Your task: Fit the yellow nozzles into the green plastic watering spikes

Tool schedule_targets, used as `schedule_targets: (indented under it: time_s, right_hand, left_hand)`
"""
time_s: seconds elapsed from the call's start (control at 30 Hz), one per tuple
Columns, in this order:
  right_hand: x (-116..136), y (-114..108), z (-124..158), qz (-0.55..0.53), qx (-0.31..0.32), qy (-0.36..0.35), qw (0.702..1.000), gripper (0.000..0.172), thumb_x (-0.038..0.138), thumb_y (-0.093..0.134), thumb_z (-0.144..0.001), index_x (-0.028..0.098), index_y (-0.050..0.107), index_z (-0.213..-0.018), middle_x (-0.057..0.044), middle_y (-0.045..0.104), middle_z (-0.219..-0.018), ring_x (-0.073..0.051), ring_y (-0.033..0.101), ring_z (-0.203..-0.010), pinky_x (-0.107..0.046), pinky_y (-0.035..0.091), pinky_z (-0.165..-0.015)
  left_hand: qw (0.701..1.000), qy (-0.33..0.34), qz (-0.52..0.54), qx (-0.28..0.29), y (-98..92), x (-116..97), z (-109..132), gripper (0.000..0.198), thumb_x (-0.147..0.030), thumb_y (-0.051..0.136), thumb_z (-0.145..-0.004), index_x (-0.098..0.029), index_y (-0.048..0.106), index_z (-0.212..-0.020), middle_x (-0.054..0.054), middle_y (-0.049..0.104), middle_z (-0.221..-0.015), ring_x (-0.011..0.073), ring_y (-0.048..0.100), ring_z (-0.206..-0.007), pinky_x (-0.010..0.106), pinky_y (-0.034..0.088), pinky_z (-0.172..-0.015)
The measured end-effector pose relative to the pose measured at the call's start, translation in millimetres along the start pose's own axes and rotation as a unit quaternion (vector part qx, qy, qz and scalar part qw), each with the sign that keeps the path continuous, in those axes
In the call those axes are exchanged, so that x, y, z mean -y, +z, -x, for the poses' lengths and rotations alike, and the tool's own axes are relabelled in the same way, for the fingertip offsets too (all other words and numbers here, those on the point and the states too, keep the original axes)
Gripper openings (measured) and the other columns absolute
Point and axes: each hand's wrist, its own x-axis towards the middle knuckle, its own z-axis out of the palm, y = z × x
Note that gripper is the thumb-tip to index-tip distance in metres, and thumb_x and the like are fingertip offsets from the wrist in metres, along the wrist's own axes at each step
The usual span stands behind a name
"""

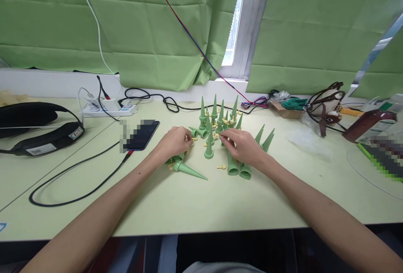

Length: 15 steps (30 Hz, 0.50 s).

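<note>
Green plastic plant watering spikes (209,149) stand and lie in a cluster on the table, several upright with tips up. Small yellow valve pieces (222,167) are scattered among them. My left hand (176,142) is at the cluster's left side, fingers curled in and closed. Whatever it holds is hidden, though yellow shows beside the fingertips. Below it lies a spike (190,170) pointing right. My right hand (242,145) hovers over the right side with thumb and fingertips pinched together; what sits in the pinch is too small to name. Two hollow green tubes (233,166) lie beneath it, open ends toward me.
A phone (143,136) with a looping black cable lies left, near a white power strip (107,109) and a black headset-like device (50,136). On the right are a cardboard box (286,110), clear plastic wrap (310,142) and a dark red bottle (368,124). Green curtains hang behind.
</note>
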Motion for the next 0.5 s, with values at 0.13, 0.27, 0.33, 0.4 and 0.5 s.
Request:
schedule_targets:
  time_s: [0.13, 0.27, 0.33, 0.4, 0.5]
  right_hand:
    - [2.8, -0.4, 0.0, -0.001, 0.009, -0.002, 1.0, 0.019, 0.02, 0.046, -0.097, 0.015, 0.065, -0.097, -0.005, 0.066, -0.082, -0.013, 0.054, -0.061, -0.026, 0.042, -0.06]
    - [3.8, -0.8, 0.5, 0.001, 0.015, -0.003, 1.0, 0.019, 0.02, 0.046, -0.097, 0.015, 0.064, -0.097, -0.005, 0.066, -0.083, -0.013, 0.055, -0.063, -0.026, 0.041, -0.06]
    - [3.8, -0.5, 0.9, 0.002, 0.017, -0.003, 1.0, 0.019, 0.02, 0.046, -0.097, 0.015, 0.064, -0.097, -0.005, 0.066, -0.083, -0.014, 0.056, -0.064, -0.026, 0.041, -0.061]
    - [3.7, 0.0, 1.3, 0.002, 0.019, -0.005, 1.0, 0.019, 0.02, 0.045, -0.097, 0.015, 0.064, -0.097, -0.005, 0.066, -0.083, -0.014, 0.056, -0.065, -0.026, 0.041, -0.061]
    - [3.4, 0.8, 1.7, 0.002, 0.023, -0.008, 1.0, 0.019, 0.02, 0.045, -0.098, 0.016, 0.064, -0.097, -0.005, 0.067, -0.084, -0.013, 0.056, -0.064, -0.026, 0.04, -0.06]
  left_hand:
    - [1.0, -0.004, -0.025, 0.003, 4.0, -0.6, 1.6, 0.015, -0.03, 0.057, -0.076, -0.023, 0.071, -0.076, 0.008, 0.069, -0.083, 0.0254, 0.063, -0.077, 0.03, 0.039, -0.059]
    - [1.0, -0.006, -0.021, 0.022, 6.8, -1.7, 2.3, 0.016, -0.032, 0.057, -0.075, -0.022, 0.068, -0.074, 0.008, 0.068, -0.082, 0.0244, 0.063, -0.074, 0.03, 0.039, -0.059]
    - [0.999, -0.005, -0.009, 0.033, 7.8, -2.7, 2.6, 0.015, -0.033, 0.057, -0.075, -0.021, 0.066, -0.071, 0.007, 0.068, -0.079, 0.0237, 0.063, -0.074, 0.029, 0.039, -0.059]
    - [0.999, -0.001, 0.003, 0.034, 8.6, -3.6, 3.0, 0.015, -0.033, 0.057, -0.075, -0.021, 0.064, -0.069, 0.007, 0.067, -0.076, 0.0235, 0.063, -0.074, 0.029, 0.04, -0.06]
    - [0.999, -0.002, 0.026, 0.025, 9.2, -4.4, 3.4, 0.013, -0.032, 0.06, -0.072, -0.021, 0.062, -0.066, 0.006, 0.066, -0.072, 0.0237, 0.063, -0.075, 0.029, 0.04, -0.061]
